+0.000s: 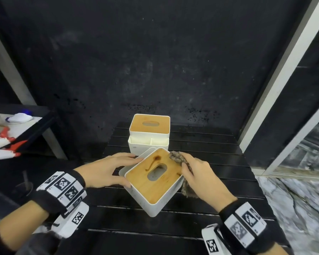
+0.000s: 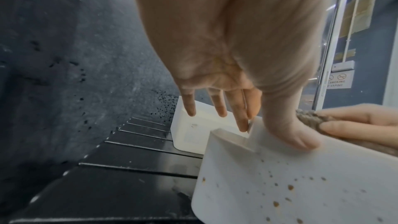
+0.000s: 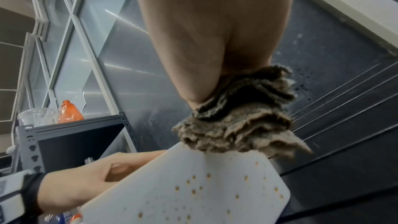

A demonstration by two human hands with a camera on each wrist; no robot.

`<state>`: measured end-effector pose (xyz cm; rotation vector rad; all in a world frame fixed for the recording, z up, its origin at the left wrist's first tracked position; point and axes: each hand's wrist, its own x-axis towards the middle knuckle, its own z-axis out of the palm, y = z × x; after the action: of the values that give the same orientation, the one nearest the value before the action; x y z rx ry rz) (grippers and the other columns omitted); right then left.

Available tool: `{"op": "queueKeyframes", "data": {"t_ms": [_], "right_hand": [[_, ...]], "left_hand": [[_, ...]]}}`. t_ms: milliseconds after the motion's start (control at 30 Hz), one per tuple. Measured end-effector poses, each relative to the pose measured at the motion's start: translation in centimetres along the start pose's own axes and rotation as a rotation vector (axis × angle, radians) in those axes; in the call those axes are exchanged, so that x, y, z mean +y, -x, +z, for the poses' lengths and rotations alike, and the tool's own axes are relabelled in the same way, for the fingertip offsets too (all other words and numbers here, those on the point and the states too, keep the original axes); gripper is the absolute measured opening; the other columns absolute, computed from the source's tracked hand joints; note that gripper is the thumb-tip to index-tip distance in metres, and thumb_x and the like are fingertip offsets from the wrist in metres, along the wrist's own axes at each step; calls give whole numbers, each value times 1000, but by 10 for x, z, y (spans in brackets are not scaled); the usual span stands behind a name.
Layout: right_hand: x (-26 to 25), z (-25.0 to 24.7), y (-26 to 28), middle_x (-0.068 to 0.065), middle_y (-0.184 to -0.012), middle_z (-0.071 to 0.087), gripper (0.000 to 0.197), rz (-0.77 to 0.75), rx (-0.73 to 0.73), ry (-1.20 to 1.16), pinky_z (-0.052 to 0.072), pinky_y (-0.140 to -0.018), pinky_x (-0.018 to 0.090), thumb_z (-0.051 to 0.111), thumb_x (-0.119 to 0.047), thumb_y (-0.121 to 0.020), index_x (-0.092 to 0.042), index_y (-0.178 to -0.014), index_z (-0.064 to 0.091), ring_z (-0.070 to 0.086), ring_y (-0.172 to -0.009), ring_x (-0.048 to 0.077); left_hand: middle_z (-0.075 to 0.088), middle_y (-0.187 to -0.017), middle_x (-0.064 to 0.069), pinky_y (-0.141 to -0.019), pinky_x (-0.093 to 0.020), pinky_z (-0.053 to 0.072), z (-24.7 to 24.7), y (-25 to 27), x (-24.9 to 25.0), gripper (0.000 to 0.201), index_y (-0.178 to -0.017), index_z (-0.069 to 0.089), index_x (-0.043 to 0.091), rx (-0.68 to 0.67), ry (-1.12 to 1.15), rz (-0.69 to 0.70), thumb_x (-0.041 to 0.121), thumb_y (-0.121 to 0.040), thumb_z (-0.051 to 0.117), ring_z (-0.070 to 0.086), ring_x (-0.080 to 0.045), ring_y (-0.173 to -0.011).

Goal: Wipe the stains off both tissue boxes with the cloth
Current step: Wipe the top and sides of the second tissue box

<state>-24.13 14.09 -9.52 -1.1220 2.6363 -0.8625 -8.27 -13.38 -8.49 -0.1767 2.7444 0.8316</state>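
Note:
The near tissue box [image 1: 155,186], white with a wooden lid, is tilted over the black table. A brown stain [image 1: 153,162] runs across the lid beside its slot. Brown specks dot the box's white sides [image 2: 301,185] [image 3: 204,193]. My left hand [image 1: 129,171] grips the box's left side, thumb [image 2: 297,137] on the near wall and fingers over the far edge. My right hand [image 1: 187,163] clutches a bunched brown cloth [image 1: 179,157] [image 3: 241,122] against the lid's right edge. The second tissue box [image 1: 149,129] [image 2: 193,130] stands upright just behind.
The black slatted table [image 1: 191,208] has a dark wall behind it. A shelf at the left holds red-and-white tools [image 1: 6,144] and a white rag [image 1: 18,117]. A white door frame [image 1: 284,70] rises at the right. An orange bottle [image 3: 69,113] and a plastic cup [image 3: 36,117] sit on a rack.

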Motion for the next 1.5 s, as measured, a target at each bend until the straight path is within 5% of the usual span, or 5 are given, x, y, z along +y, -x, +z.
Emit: {"op": "queueKeyframes", "data": {"t_ms": [133,333,700,933,1500], "right_hand": [[4,1,17,-9,-105,64,41,7,0,0,55,-84,21,42,-37,-106,-30,-146,45,62,-91,7],[-9,-14,27,-8,-99,65,35,22,30,27,57,-77,22,46,-36,-104,-28,-136,55,64,-85,8],[-34,29,-2,5,-107,50,40,-136,164,407,56,-66,31,49,-38,-97,-20,-130,62,52,-95,21],[-13,18,-5,-2,-169,7,61,-362,-51,350,9,-127,39,25,-46,-107,-17,-160,21,3,-154,9],[-24,20,1,-4,-170,-9,98,-221,-214,314,-4,-127,33,3,-84,-90,-18,-161,-6,-15,-152,3]], "left_hand": [[28,-146,45,-119,-15,14,-6,-2,-4,68,-145,36,66,2,22,15,36,-97,74,15,32,-134],[44,-147,39,-126,-29,24,-19,1,1,57,-145,48,60,34,23,29,51,-94,70,27,9,-144],[13,-155,22,-128,-38,26,31,-6,44,141,-163,1,35,19,-67,-67,87,-55,76,15,-5,-149],[17,-145,24,-116,-26,32,41,-6,40,130,-160,-1,38,65,20,-57,69,-68,85,25,-1,-139],[20,-120,34,-106,-24,39,45,-9,40,125,-158,4,36,105,-10,-10,60,-69,89,29,2,-124]]}}
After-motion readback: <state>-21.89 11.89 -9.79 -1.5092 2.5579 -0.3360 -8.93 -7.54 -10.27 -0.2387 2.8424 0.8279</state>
